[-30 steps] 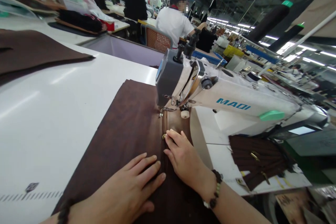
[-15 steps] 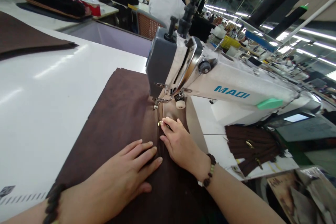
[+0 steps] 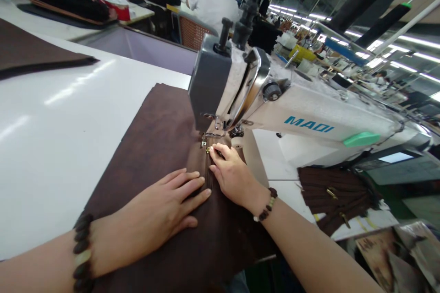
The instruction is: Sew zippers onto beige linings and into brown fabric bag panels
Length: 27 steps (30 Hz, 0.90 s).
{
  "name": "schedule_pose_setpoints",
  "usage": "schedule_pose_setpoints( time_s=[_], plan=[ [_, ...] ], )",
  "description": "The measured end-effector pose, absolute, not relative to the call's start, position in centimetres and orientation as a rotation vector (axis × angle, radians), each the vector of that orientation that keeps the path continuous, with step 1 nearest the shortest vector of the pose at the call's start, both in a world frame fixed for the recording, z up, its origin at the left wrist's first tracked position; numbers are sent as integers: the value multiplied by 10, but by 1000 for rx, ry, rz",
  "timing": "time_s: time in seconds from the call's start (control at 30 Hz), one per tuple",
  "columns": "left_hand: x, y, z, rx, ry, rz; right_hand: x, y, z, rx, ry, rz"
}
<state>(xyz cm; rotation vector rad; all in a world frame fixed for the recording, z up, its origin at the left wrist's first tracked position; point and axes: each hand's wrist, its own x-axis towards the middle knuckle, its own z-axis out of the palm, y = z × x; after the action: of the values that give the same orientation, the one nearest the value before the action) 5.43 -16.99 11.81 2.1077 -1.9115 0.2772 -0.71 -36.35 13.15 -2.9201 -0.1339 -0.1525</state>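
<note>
A large dark brown leather-like panel (image 3: 151, 132) lies under the presser foot (image 3: 204, 143) of a white and grey sewing machine (image 3: 268, 100). Along it runs a zipper (image 3: 207, 176) with a gold slider (image 3: 208, 150), just on my side of the foot. My left hand (image 3: 168, 201) rests flat on the panel left of the zipper, fingers extended and fingertips beside the zipper tape. At the slider, my right hand (image 3: 233, 171) is closed, thumb and forefinger pinching the zipper pull, which the fingers mostly hide.
Brown zipper strips with gold pulls (image 3: 338, 192) lie right of the machine. More brown material (image 3: 37, 50) sits on the white table (image 3: 68, 132) at left. Beyond, a person in white (image 3: 213, 7) sits near a brown chair (image 3: 192, 32). Black thread cones (image 3: 364, 0) stand upper right.
The panel and both hands have moved a little away from me, towards the needle. The gold slider is closer to the presser foot, with the right fingers still at it.
</note>
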Motion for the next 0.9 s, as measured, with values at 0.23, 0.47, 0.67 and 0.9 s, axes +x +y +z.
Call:
schedule_pose_setpoints(
  time_s=[0.23,0.47,0.67,0.9],
  plan=[
    [72,-175,112,2068,-1983,334,9,-371,130,-2888,-121,-156],
    [88,-181,120,2077,-2011,244,21,-377,128,-2906,-114,-194],
    [91,-183,117,2072,-2015,233,24,-380,137,-2905,-80,-56],
    [73,-177,114,2053,-1949,314,9,-373,145,-2795,1,-103]
  ],
)
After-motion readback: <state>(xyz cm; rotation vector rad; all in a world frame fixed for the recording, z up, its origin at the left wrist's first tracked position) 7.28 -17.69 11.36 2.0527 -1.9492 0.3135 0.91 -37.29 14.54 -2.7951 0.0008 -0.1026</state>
